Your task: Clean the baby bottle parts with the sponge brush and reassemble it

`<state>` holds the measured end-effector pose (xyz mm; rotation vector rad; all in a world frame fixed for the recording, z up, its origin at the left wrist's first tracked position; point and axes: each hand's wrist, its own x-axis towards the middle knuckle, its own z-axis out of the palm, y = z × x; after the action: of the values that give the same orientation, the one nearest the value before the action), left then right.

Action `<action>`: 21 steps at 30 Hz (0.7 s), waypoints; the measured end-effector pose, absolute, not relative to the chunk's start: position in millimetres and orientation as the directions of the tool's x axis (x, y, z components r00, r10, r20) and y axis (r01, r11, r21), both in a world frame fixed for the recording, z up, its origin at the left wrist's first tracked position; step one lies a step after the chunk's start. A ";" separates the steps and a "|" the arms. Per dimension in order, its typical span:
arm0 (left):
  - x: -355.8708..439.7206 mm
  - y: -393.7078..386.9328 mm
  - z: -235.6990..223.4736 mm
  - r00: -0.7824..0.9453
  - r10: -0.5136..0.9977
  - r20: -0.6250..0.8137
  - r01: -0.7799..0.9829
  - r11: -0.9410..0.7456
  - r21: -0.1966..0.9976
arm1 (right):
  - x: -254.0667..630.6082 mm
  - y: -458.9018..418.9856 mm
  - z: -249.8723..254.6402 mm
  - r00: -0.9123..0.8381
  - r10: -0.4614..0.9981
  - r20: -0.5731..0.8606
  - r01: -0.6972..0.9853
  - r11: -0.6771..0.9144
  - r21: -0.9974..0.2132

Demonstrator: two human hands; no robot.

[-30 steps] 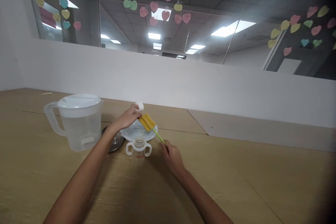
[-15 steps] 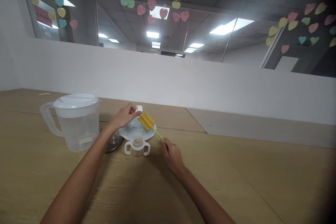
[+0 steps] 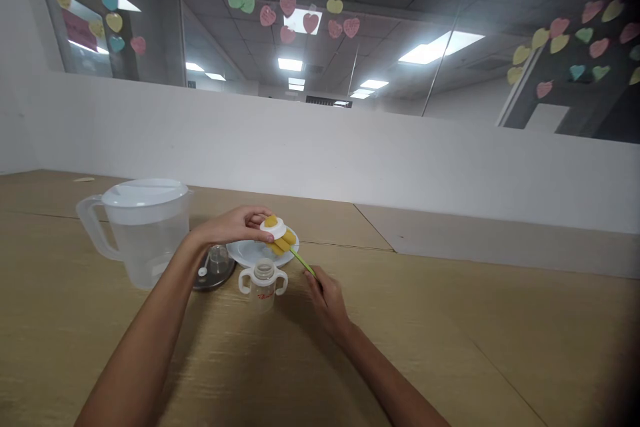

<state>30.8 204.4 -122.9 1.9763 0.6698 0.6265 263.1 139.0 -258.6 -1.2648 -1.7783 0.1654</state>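
Observation:
My left hand [image 3: 249,224] is closed on a white bottle collar ring [image 3: 273,229], held above the white bowl [image 3: 243,255]. Through the ring pokes the yellow sponge head of a bottle brush [image 3: 283,244]. My right hand [image 3: 326,297] grips the brush by its thin green handle, below and to the right of the ring. Just in front of the bowl stands a clear baby bottle [image 3: 263,292], upright and uncapped, with two white side handles and red lettering. Neither hand touches it.
A lidded translucent pitcher [image 3: 150,233] stands at the left. Beside it a round metal tray [image 3: 214,278] bears a clear dome-shaped cap [image 3: 219,259] and a small white piece [image 3: 202,271]. Behind the wooden table [image 3: 450,333] rises a white wall [image 3: 280,140] with a window above.
My left hand has brought the white ring down and right onto the sponge, which now sticks out through it. The right hand has hardly moved.

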 end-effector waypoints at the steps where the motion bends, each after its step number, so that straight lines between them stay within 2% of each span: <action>1: 31.0 203.4 -122.3 0.704 0.692 0.159 0.230 -0.434 0.871 | 260.6 137.9 -257.4 -0.032 0.827 0.561 0.641 0.448 -0.623; 3: 31.8 202.7 -122.2 0.678 0.717 0.160 0.272 -0.447 0.852 | 256.1 136.6 -255.7 -0.001 0.867 0.498 0.536 0.421 -0.732; 6: 35.3 205.2 -124.5 0.670 0.715 0.200 0.227 -0.454 0.862 | 251.7 138.3 -253.8 0.002 0.939 0.343 0.318 0.325 -0.891; 9: 41.2 210.7 -128.0 0.589 0.754 0.291 0.225 -0.499 0.837 | 251.9 143.6 -252.3 0.008 0.973 0.229 0.229 0.221 -0.948; 12: 44.7 215.7 -130.6 0.361 0.831 0.423 0.493 -0.555 0.670 | 257.7 148.9 -251.6 0.161 0.949 0.273 0.316 0.212 -0.925; 15: 43.7 218.4 -131.9 0.217 0.832 0.511 0.746 -0.479 0.463 | 263.8 148.9 -250.8 0.310 0.865 0.394 0.449 0.232 -0.863; 18: 42.8 218.9 -132.8 0.311 0.821 0.478 0.740 -0.525 0.420 | 263.2 144.4 -249.3 0.156 0.845 0.512 0.623 0.318 -0.715; 21: 45.1 216.9 -133.0 0.421 0.786 0.452 0.660 -0.608 0.441 | 260.1 143.3 -248.4 0.047 0.859 0.509 0.706 0.332 -0.626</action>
<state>45.1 216.9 -133.0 2.4777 1.2782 0.9492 260.1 143.3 -248.4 -1.4163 -1.6985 0.2147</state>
